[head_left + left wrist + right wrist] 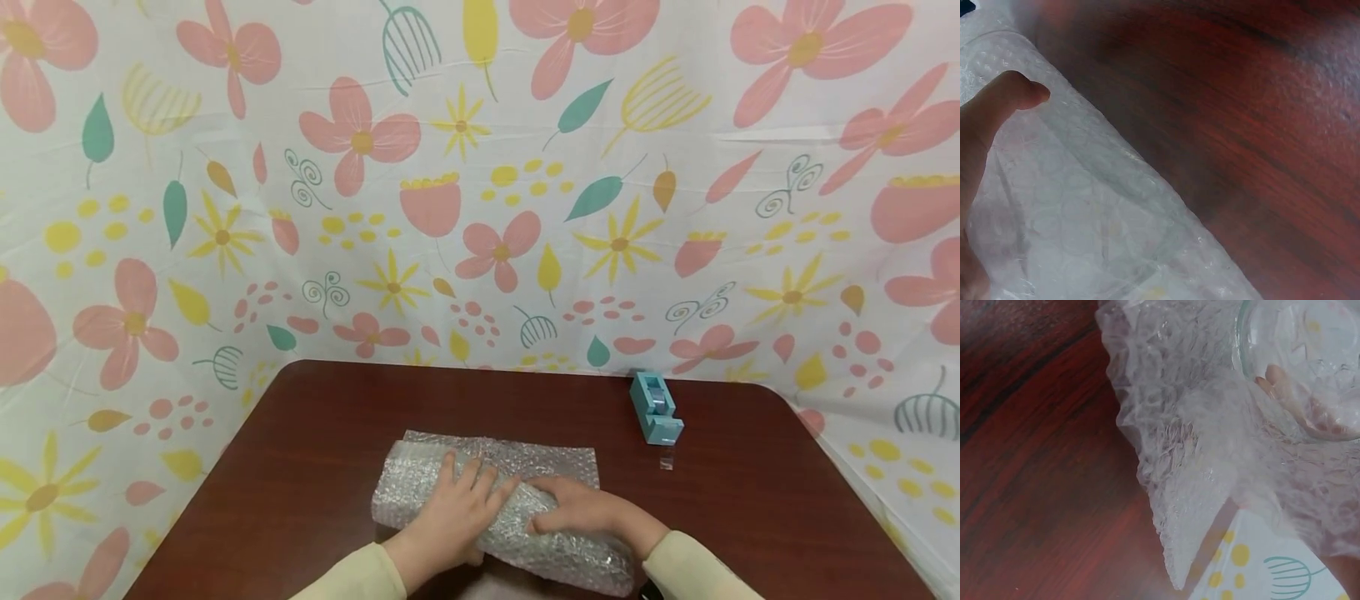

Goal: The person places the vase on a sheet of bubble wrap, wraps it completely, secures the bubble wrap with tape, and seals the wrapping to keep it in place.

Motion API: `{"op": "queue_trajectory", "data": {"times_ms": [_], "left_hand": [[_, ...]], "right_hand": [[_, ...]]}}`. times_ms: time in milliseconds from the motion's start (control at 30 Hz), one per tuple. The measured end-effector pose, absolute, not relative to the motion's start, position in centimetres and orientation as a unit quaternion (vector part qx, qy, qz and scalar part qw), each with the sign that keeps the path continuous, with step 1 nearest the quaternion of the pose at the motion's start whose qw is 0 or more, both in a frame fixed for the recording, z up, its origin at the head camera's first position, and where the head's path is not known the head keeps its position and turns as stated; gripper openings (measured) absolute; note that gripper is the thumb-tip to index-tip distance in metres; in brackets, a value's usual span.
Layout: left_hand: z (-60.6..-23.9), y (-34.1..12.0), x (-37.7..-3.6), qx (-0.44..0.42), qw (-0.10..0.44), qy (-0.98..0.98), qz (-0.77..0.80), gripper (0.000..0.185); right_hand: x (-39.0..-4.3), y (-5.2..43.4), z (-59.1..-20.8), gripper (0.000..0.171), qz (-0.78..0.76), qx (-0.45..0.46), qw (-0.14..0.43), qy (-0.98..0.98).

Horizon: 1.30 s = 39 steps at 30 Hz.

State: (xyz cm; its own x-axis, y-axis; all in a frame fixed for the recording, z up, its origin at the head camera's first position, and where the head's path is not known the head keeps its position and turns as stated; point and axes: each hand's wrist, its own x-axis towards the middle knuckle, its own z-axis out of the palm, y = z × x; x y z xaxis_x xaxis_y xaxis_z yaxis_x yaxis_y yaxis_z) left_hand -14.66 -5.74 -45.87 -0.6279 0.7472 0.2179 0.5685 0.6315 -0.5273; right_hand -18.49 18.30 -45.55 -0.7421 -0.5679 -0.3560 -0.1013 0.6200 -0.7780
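A roll of bubble wrap (558, 554) lies slantwise at the near side of the table, its loose sheet (555, 462) spreading behind it. My left hand (459, 510) grips the roll's middle, fingers over the top; the left wrist view shows its thumb (1007, 100) bent against the wrap. To its right, my right hand (581, 508) holds the roll, thumb on the near face and fingers over the far side. Inside the wrap's right end, a clear glass item with a round rim (1242, 344) shows in the right wrist view; most of it is hidden.
A light blue tape dispenser (654, 408) stands at the back right of the dark wooden table (330, 417), a short strip of clear tape (667, 458) hanging off its front. Flower-printed cloth (495, 192) hangs behind the table. A small dark object (650, 591) shows beside the right sleeve.
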Motion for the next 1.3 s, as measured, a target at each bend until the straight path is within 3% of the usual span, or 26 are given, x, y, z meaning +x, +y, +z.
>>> {"op": "queue_trajectory", "data": {"times_ms": [233, 467, 667, 800, 1067, 1167, 1300], "left_hand": [[-45.6, -5.6, -14.5, -0.388, 0.220, -0.876, 0.182, 0.114], [-45.3, -5.4, -14.5, -0.392, 0.225, -0.875, 0.175, 0.110], [-45.2, -5.1, -14.9, -0.392, 0.222, -0.877, 0.165, 0.109], [-45.2, -4.9, -15.1, -0.388, 0.207, -0.884, 0.159, 0.109], [-44.3, -4.9, -15.6, -0.378, 0.142, -0.901, 0.161, 0.104], [-44.0, -4.9, -15.7, -0.378, 0.135, -0.902, 0.159, 0.103], [-43.8, -4.9, -15.7, -0.376, 0.130, -0.904, 0.159, 0.105]], "right_hand": [[-19.2, 19.1, -46.0, 0.064, -0.439, -0.234, 0.357, 0.790], [-20.0, 19.8, -45.9, 0.076, -0.400, -0.241, 0.386, 0.796], [-21.3, 20.6, -46.9, 0.069, -0.352, -0.264, 0.377, 0.815], [-21.1, 20.4, -46.1, 0.078, -0.295, -0.259, 0.301, 0.869], [-15.6, 17.5, -42.6, 0.086, -0.203, -0.281, 0.057, 0.936], [-14.1, 16.6, -43.3, 0.094, -0.172, -0.295, 0.009, 0.940], [-13.4, 15.7, -44.3, 0.103, -0.154, -0.293, -0.016, 0.944]]}}
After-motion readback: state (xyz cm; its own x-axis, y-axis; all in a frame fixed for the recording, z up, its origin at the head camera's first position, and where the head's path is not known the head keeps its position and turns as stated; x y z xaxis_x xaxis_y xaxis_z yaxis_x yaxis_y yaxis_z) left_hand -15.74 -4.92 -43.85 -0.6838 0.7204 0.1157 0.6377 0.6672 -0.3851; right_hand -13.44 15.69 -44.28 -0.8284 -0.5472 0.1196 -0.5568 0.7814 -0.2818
